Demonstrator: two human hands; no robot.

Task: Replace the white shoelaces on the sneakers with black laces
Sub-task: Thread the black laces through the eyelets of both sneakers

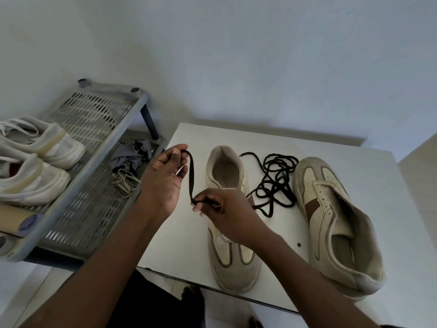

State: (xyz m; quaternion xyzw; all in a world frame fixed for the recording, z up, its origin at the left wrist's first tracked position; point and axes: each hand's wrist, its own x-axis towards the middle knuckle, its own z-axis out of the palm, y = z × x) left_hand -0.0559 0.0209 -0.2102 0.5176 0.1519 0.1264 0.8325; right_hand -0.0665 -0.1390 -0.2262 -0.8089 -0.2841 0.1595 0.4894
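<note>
While the left hand (165, 178) pinches one end of the black lace (191, 176) up high between thumb and fingertips, the right hand (224, 209) clamps the same lace lower down, fingers curled tight round it, just above the upright sneaker (236, 261). So both hands are closed on the lace, and the stretch between them hangs in a shallow curve. My read: that's a straightening hold, to find the tip and pull out the twist before threading.

Past the right hand the lace runs off into a tangle of black lace (276, 181) lying on the white table (179, 245), between the two shoes. One lace or two in that heap? Can't tell.

The upright sneaker sits toe toward the person, its opening up and no lace showing on it, which suits feeding the eyelets from above. Its eyelet rows are mostly hidden under the right hand. The second sneaker (331, 221) lies tipped on its side at the right, bare of laces as well, likely parked until its turn.

Over on the grey shoe rack (94, 114), the white laces (125, 182) lie in a loose bunch on the lower shelf beside a grey cloth (125, 160), out of the working area. A pair of white trainers (42, 143) and a cardboard tube (11, 218) sit on the top shelf.

Writing? None readable. Both sneakers show a curved side stripe but no legible brand name.
</note>
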